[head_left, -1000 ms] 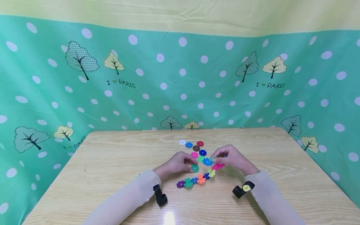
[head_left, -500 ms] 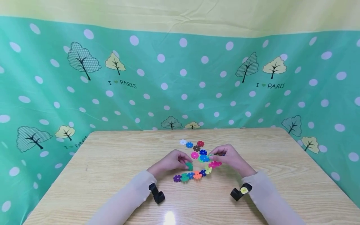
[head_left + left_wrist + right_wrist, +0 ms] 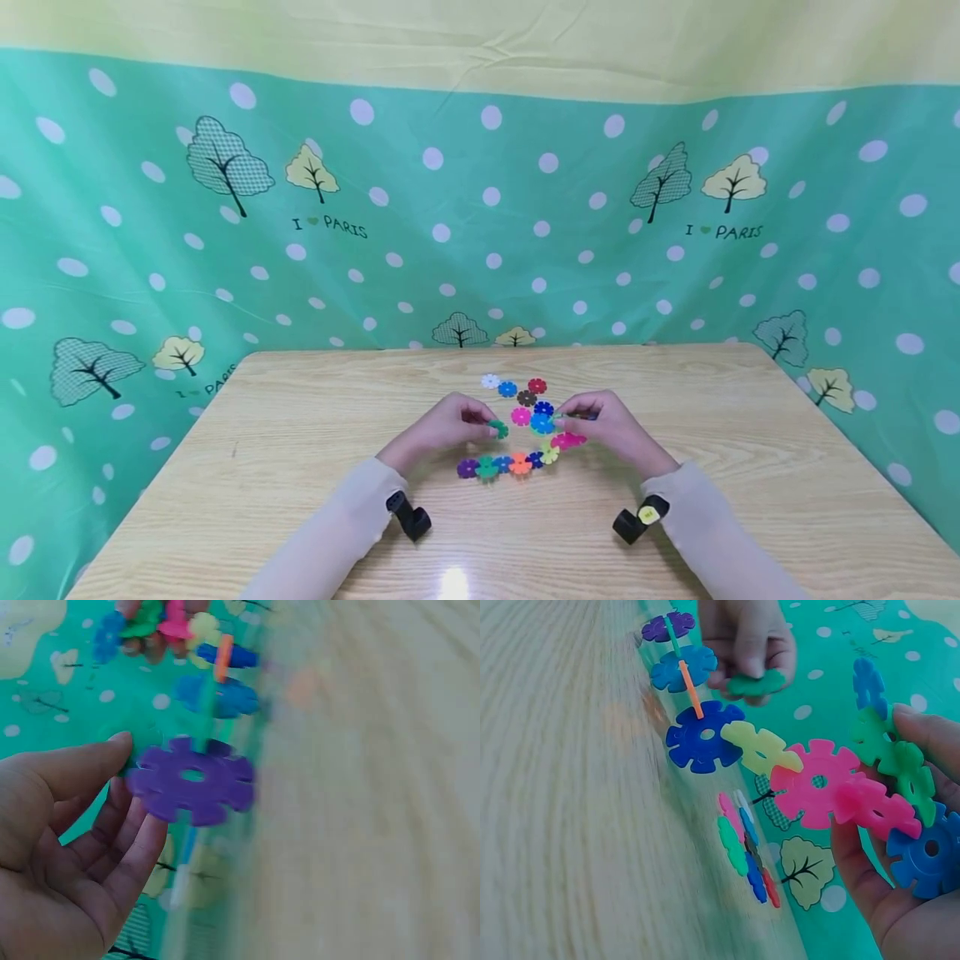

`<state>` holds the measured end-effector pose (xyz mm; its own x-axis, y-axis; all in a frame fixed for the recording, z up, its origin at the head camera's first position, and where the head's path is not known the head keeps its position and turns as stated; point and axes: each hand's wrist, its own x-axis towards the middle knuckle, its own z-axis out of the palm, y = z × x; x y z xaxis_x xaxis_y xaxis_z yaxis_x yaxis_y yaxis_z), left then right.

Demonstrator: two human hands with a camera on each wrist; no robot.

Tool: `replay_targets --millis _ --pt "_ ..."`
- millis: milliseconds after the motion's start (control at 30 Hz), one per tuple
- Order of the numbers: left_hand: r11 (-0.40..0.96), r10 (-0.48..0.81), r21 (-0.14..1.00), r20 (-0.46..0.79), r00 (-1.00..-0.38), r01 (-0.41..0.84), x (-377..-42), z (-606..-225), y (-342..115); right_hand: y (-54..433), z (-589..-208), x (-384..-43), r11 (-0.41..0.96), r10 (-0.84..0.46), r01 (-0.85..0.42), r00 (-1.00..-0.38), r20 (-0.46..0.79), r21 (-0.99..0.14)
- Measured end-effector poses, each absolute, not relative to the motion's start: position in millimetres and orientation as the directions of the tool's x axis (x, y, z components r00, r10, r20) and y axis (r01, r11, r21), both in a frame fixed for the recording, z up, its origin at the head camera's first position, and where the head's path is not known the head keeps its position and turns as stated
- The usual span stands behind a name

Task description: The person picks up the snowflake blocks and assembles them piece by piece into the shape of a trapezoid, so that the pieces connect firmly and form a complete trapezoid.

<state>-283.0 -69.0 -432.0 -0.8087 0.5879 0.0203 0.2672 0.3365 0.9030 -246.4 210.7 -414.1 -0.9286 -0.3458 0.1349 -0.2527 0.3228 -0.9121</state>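
Observation:
My left hand point(image 3: 452, 422) pinches a single green snowflake disc point(image 3: 498, 429) between thumb and fingers, left of the far discs. Opposite it, my right hand point(image 3: 605, 419) holds one end of a chain of interlocking snowflake discs. In the right wrist view, green discs point(image 3: 889, 746), a blue disc point(image 3: 928, 855) and pink discs point(image 3: 817, 782) sit at that hand's fingers. From there the chain runs through a yellow disc point(image 3: 760, 748) and a dark blue disc point(image 3: 705, 736) to a purple disc point(image 3: 196, 780) at its free end. That purple disc overlaps my left fingertips in the left wrist view.
Loose snowflake discs lie on the wooden table point(image 3: 315, 417) beyond the chain: white point(image 3: 490, 381), blue point(image 3: 507, 389), red point(image 3: 537, 386), brown point(image 3: 527, 398), dark blue point(image 3: 543, 407) and pink point(image 3: 521, 416). A green polka-dot cloth point(image 3: 390, 275) hangs behind the table.
My left hand has drawn the green disc left and away from me, apart from the chain. The chain's free end has shifted left and farther off, with my right hand moving slightly left.

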Motion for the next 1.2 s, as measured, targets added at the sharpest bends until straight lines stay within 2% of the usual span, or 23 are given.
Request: replay_targets --millis 233,433,900,1200 --pt "0.289 0.536 0.910 0.105 -0.837 0.299 -276.0 -415.8 -70.0 210.4 -419.5 -245.4 0.305 -0.353 -0.254 -0.925 0.138 -0.918" --pt "0.271 0.475 0.920 0.127 -0.871 0.282 -264.4 -408.0 -61.9 206.0 -418.3 -243.0 0.302 -0.345 -0.264 -0.926 0.153 -0.916" --pt "0.264 0.469 0.899 0.197 -0.861 0.349 -251.6 -405.6 -48.6 202.5 -416.7 -241.9 0.304 -0.326 -0.267 -0.931 0.164 -0.914" --pt "0.269 0.447 0.899 0.201 -0.872 0.346 -246.3 -404.8 -44.8 201.7 -417.0 -242.1 0.322 -0.325 -0.256 -0.934 0.148 -0.911"
